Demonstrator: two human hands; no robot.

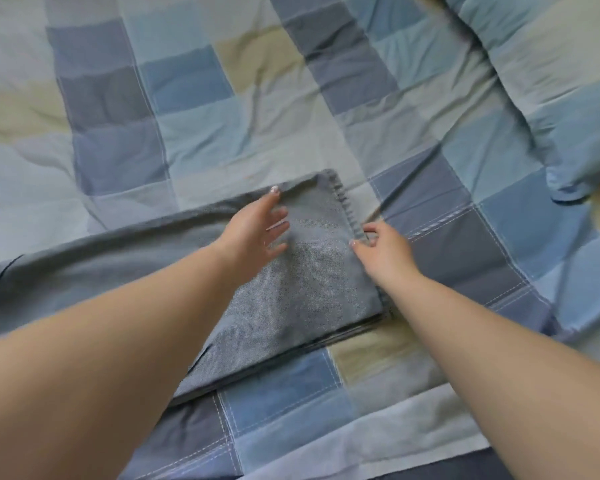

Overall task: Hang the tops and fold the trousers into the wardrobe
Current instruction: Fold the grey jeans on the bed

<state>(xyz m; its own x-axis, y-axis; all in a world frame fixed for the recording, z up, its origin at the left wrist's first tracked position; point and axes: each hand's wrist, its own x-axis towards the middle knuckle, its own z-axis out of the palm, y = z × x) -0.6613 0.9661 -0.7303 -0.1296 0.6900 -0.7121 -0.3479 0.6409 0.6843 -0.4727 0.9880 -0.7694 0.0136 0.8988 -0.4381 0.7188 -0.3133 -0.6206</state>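
The grey woven trousers (291, 271) lay partly folded on the bed, one doubled section stacked nearest the person and the rest trailing off to the left. The left hand (257, 230) rested flat on the top layer, fingers spread; the right hand (381, 247) pinched the ribbed edge of the fold between thumb and fingertips. To fold well, I judged, the edges wanted squaring and the layers pressing smooth before the next turn. Beneath lay a rumpled blue, grey and cream checked quilt (222, 116), a matching pillow (551, 81) beyond. No wardrobe showed.
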